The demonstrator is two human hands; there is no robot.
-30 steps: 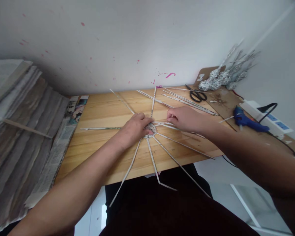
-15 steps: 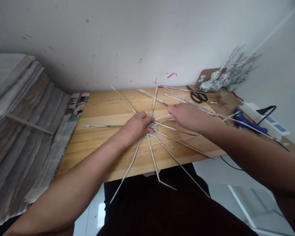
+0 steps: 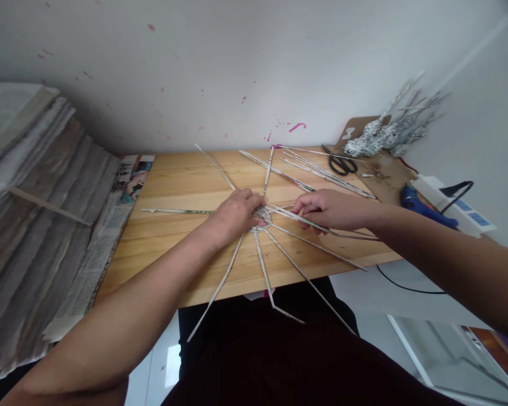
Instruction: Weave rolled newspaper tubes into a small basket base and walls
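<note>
A small round woven base (image 3: 263, 215) made of rolled newspaper lies on the wooden board. Paper spokes (image 3: 260, 260) fan out from it in all directions, one bent near the board's front edge. My left hand (image 3: 236, 213) is closed over the left side of the base, thumb on the weave, pressing it down. To the right, my right hand (image 3: 322, 207) has its fingers curled around a rolled paper strip (image 3: 285, 211) that runs from the base toward the right. The strip's hold inside the fingers is partly hidden.
Loose paper sticks (image 3: 317, 171) lie at the back right beside black scissors (image 3: 339, 161). A blue glue gun (image 3: 425, 210) rests by a white power strip (image 3: 452, 206). Foil-like woven paper pieces (image 3: 372, 138) stand in the corner. Stacked newspapers (image 3: 38, 225) rise at the left.
My right hand has moved slightly down, and the strip it holds now lies across the base's right-hand spokes. My left hand has stayed on the base.
</note>
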